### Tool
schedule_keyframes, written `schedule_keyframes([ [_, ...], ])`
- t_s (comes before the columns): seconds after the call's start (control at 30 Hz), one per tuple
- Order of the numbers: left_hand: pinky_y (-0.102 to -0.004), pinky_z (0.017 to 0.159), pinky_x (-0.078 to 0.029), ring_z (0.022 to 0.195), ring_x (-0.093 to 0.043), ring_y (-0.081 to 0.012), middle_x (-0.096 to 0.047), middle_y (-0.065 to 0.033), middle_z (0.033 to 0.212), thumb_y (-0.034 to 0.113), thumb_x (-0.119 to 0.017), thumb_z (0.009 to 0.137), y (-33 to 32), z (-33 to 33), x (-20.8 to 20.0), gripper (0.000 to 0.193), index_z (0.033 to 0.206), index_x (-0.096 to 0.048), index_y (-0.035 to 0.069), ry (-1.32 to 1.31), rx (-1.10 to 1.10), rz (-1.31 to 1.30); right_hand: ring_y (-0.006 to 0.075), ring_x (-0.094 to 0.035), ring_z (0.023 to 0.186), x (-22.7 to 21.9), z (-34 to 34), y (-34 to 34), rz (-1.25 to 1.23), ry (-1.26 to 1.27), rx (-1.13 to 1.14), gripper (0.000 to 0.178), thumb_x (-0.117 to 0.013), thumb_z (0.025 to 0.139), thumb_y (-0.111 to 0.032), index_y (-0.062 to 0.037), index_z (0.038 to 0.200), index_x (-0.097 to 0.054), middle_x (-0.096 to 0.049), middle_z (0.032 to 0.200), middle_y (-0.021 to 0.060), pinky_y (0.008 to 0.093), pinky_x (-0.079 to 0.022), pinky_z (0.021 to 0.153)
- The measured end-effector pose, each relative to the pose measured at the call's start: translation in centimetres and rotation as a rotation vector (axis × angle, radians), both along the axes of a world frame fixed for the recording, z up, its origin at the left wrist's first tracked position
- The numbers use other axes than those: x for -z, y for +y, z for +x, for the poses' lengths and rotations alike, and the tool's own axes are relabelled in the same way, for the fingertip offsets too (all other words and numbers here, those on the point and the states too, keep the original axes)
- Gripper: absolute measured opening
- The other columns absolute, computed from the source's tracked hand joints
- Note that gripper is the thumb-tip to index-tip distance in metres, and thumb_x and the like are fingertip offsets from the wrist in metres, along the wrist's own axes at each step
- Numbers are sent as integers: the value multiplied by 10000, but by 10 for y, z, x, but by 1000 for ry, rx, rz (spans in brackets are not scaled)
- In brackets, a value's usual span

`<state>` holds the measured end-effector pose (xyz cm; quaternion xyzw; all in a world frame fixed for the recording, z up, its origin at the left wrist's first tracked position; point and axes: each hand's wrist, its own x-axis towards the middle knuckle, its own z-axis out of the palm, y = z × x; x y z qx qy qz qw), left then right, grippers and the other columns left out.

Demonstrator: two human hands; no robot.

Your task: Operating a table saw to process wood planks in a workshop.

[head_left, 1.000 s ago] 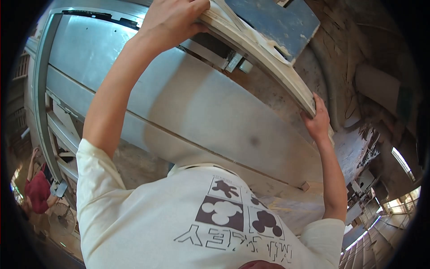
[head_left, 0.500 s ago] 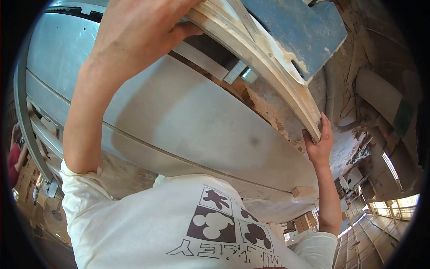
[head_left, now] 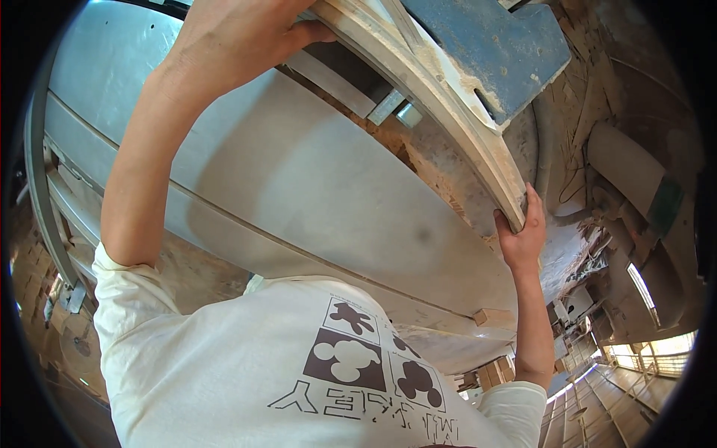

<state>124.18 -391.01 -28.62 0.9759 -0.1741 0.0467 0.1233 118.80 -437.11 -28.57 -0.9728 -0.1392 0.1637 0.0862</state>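
Note:
A long pale wooden strip [head_left: 441, 104] with grooves along its length slants from the top middle down to the right. It lies over the edge of a grey metal machine table, against a white plate under a dusty blue machine part. My left hand [head_left: 235, 48] is at the strip's upper end, its thumb against the near edge; its other fingers are mostly cut off by the top of the view. The lower right end is gripped by my right hand [head_left: 523, 239], thumb on one side and fingers on the other.
The smooth grey table [head_left: 321, 172] fills the middle, a narrow slot running along it. The blue machine part [head_left: 493, 60] overhangs the strip. A small metal bracket [head_left: 387, 107] sits beyond the table edge, and a wooden block [head_left: 493, 319] rests near its right end. Dust and scraps lie beyond.
The whole view has shifted slightly, and the strip and both hands appear a little further left. Both hands keep their places on the strip. A person in red at the far left is out of view.

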Motion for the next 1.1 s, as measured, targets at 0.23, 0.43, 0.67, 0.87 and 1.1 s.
schedule_keyframes([
  [0.23, -378, 767, -434, 879, -561, -256, -600, -34, 951, 176, -765, 717, -24, -41, 31, 327, 1011, -640, 104, -377, -4, -251, 381, -548, 1118, -2, -3, -7, -17, -43, -42, 709, -768, 693, -151, -22, 1322, -466, -569, 1233, 203, 415, -435, 952],
  [0.43, -380, 843, -380, 950, -501, -227, -559, -36, 1017, 280, -714, 772, -112, -101, 66, 468, 1199, -606, 121, 13, -211, -288, 377, -552, 1112, -1, 0, -1, -14, -57, -58, 689, -764, 695, -162, -12, 1305, -481, -578, 1214, 199, 411, -437, 949],
  [0.67, -408, 902, -353, 1015, -474, -251, -542, -60, 1083, 337, -691, 801, -120, -102, 67, 535, 1266, -566, 102, 71, -186, -252, 367, -563, 1089, -3, -2, -1, -7, -55, -33, 673, -759, 692, -175, -9, 1289, -494, -582, 1206, 189, 402, -454, 921],
  [0.87, -417, 945, -368, 1072, -487, -269, -555, -64, 1091, 201, -724, 764, -102, -120, 68, 448, 1179, -598, 90, 62, -73, -295, 366, -565, 1087, 0, -2, -4, 13, -77, -43, 671, -762, 689, -183, -7, 1282, -500, -582, 1207, 189, 405, -456, 918],
  [1.1, -389, 913, -437, 1024, -569, -286, -608, -107, 1099, 260, -729, 804, -32, -55, 17, 415, 1182, -611, 138, -442, -160, -46, 360, -566, 1097, -7, -5, -3, -20, -69, -15, 653, -756, 706, -188, -12, 1283, -506, -582, 1218, 181, 402, -455, 920],
])
